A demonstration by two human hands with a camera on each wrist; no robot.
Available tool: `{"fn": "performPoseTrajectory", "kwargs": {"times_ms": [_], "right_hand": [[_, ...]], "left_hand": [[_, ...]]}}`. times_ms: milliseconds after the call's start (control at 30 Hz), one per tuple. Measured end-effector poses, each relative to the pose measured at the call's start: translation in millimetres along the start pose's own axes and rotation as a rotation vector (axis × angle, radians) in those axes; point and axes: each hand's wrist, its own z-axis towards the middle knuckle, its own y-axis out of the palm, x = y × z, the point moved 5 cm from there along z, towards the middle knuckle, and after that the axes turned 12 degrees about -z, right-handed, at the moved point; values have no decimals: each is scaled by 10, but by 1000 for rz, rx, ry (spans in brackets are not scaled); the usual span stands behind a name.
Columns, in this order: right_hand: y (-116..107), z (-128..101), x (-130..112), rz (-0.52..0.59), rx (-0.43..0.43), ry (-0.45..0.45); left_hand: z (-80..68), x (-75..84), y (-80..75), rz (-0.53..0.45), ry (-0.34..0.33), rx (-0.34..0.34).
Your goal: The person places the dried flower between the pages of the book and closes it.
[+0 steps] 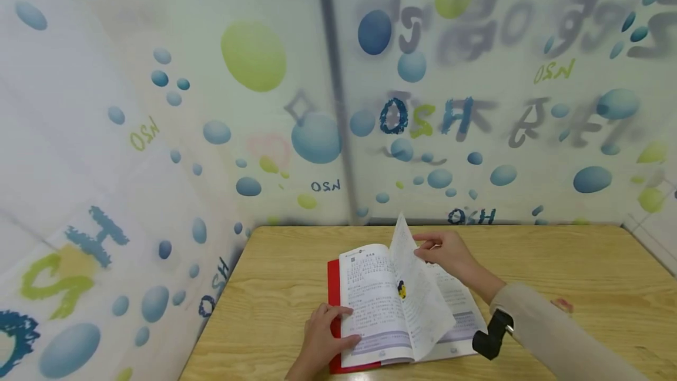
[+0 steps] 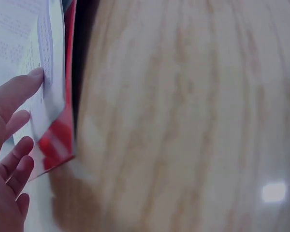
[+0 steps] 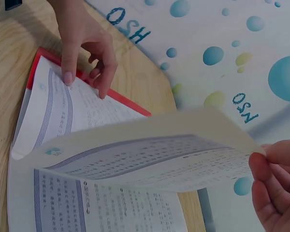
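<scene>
The right hand (image 1: 441, 250) pinches the top edge of a raised page (image 1: 418, 287), holding it upright over the open book (image 1: 370, 304). The left hand (image 1: 325, 334) presses lightly curled fingers on the left page's lower corner. The red-covered book lies near the wooden table's (image 1: 582, 263) front edge, midway along it.

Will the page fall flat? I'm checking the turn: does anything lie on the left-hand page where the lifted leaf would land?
Only the left hand: its fingertips press the left page's lower outer edge. The right hand pinches the lifted leaf.
</scene>
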Motion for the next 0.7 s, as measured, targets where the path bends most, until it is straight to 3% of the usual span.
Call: {"fn": "performPoseTrajectory", "kwargs": {"times_ms": [167, 367, 433, 533, 700], "right_hand": [[89, 44, -113, 36, -9, -10], [190, 70, -234, 51, -27, -29], [223, 77, -275, 53, -28, -39], [280, 94, -334, 53, -27, -66], [374, 115, -403, 60, -22, -98]], "left_hand": [[27, 137, -69, -20, 52, 6], [50, 586, -182, -202, 297, 58], [53, 786, -210, -277, 348, 41], [60, 1064, -214, -340, 362, -10], [72, 1439, -143, -369, 393, -121]]}}
